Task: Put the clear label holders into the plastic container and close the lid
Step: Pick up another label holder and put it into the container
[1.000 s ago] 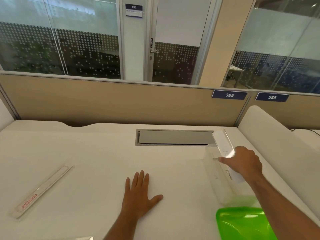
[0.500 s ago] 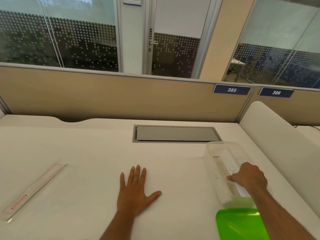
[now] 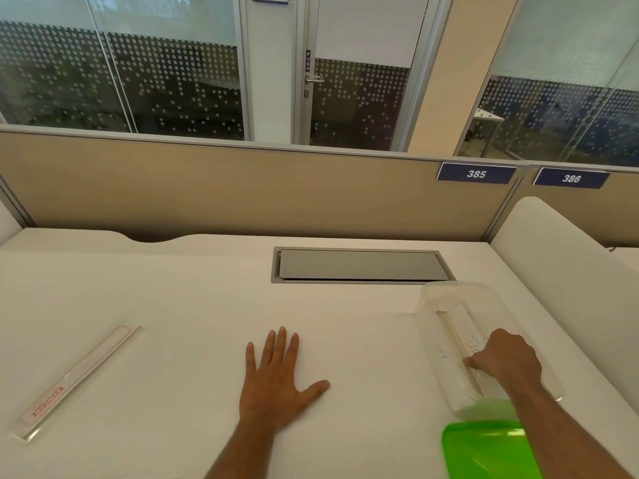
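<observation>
A clear plastic container stands at the right of the white desk. Inside it lies a clear label holder with handwriting on it. My right hand reaches into the container with its fingers curled down on that holder's near end. The green lid lies just in front of the container, by my right forearm. A second clear label holder with red print rests flat at the far left of the desk. My left hand lies flat on the desk in the middle, fingers spread, holding nothing.
A grey cable hatch is set into the desk behind the container. A beige partition with number plates 385 and 386 closes the back. A white rounded divider borders the desk on the right.
My right hand has lowered the label holder from above the container's far rim down inside it and drawn back toward me. The left hand has stayed flat.
</observation>
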`<state>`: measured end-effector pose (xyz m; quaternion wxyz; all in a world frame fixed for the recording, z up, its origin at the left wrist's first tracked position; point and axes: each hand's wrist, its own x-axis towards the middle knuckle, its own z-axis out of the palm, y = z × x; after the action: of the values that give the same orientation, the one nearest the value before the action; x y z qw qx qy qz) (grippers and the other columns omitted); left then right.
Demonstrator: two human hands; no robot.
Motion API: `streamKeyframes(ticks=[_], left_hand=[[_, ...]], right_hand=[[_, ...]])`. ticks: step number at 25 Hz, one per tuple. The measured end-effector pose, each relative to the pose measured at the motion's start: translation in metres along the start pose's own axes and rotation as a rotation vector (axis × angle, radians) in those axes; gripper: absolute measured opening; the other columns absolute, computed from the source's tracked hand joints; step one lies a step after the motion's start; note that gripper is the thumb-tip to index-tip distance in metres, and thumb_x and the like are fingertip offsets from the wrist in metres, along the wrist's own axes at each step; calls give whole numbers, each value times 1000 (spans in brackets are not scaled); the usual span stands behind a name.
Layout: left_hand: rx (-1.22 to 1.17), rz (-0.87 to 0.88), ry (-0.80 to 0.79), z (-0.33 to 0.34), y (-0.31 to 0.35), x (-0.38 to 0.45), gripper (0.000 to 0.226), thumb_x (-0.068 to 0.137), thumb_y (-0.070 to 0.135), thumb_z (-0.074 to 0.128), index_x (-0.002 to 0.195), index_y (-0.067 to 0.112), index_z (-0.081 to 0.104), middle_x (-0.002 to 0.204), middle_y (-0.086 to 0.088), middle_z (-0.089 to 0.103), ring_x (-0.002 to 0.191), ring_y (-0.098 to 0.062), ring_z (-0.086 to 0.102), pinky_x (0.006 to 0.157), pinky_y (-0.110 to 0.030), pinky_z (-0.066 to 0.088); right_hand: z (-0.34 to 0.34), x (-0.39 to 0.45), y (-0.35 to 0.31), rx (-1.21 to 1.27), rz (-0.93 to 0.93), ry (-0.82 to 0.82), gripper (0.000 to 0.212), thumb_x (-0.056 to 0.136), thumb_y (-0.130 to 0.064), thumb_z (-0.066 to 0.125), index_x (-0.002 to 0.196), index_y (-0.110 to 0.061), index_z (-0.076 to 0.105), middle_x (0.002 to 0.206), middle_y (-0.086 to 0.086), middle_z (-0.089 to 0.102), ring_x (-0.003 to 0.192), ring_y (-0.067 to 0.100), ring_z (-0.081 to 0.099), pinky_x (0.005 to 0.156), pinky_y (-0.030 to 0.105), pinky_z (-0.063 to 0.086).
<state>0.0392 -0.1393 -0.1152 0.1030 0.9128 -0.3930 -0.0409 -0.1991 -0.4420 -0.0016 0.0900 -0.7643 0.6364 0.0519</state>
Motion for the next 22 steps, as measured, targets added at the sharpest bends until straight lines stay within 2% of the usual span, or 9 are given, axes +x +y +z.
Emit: streamKeyframes(ticks=[5,10,14,17,20,22], left_hand=[[7,-1,5,1,0,1,114,67,99,2,158,29,-3,167,3,-11,153,-16,-16,121,-54,-15],[3,-1,7,2,-1,0,114,67,99,3,157,29,-3,167,3,-11,153,-16,-16,121,-54,-16],[5,-1,3,2,0,0,114,67,99,3,157,29,-3,167,3,-11,153,-16,-16,120,-54,-16],[-1,-3,-1,1,0,0,115,67,99,3,157,29,-3,167,3,-11,153,-16,-16,120,-54,-16],[-28,-3,-22,0,0,0,116,67,100,5,158,28,-4,167,5,-11,153,-14,-18,121,-52,-18],[-56,1,-26,-4,-2,0,116,67,99,7,158,27,-2,168,4,-9,153,-14,-15,122,-51,-15]], right_hand=[[-1,1,0,1,3,-10,56,57,-48,87,86,-14,52,93,9,65,87,31,65,64,32,49],[1,-2,-1,-46,-28,14,52,61,-49,84,92,-13,60,77,2,55,83,28,66,60,31,49],[1,-4,-1,-92,-22,20,52,62,-50,81,96,-14,63,74,0,53,82,27,66,61,31,50],[0,-4,-1,-107,1,16,51,64,-54,77,94,-16,62,71,-1,50,74,25,58,61,31,48],[-5,-6,-2,-104,-18,74,39,71,-53,70,83,-18,57,69,-2,52,69,24,56,56,27,43],[-9,-8,-7,-60,-64,155,38,79,-52,65,86,-16,58,77,2,60,76,28,62,57,28,43]])
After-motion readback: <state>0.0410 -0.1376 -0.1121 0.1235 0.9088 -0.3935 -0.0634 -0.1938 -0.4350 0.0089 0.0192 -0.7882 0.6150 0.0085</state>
